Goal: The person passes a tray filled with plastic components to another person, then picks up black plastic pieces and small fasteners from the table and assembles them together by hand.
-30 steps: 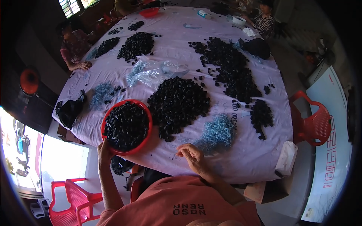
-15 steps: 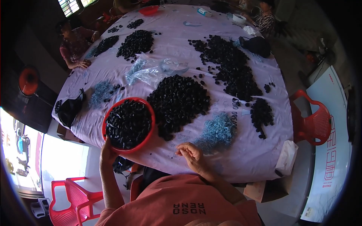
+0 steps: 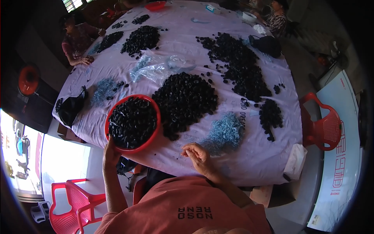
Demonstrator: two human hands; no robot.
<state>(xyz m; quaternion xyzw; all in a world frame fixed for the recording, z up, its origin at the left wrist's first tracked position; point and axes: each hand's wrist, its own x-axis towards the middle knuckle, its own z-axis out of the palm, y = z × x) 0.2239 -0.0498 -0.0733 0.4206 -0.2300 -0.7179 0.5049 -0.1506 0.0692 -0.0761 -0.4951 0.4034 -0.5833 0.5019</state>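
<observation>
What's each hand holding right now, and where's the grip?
The left hand holds the red basin of black parts by its near rim. The right hand rests curled on the cloth; whether it pinches anything cannot be told.

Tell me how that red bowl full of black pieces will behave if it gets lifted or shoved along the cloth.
The red bowl is heaped with small black pieces, so it probably feels heavy for its size. The left hand grips only its near rim, so a one-sided lift may tip it and spill. Pushed, it might drag and wrinkle the purple tablecloth rather than slide.
</observation>
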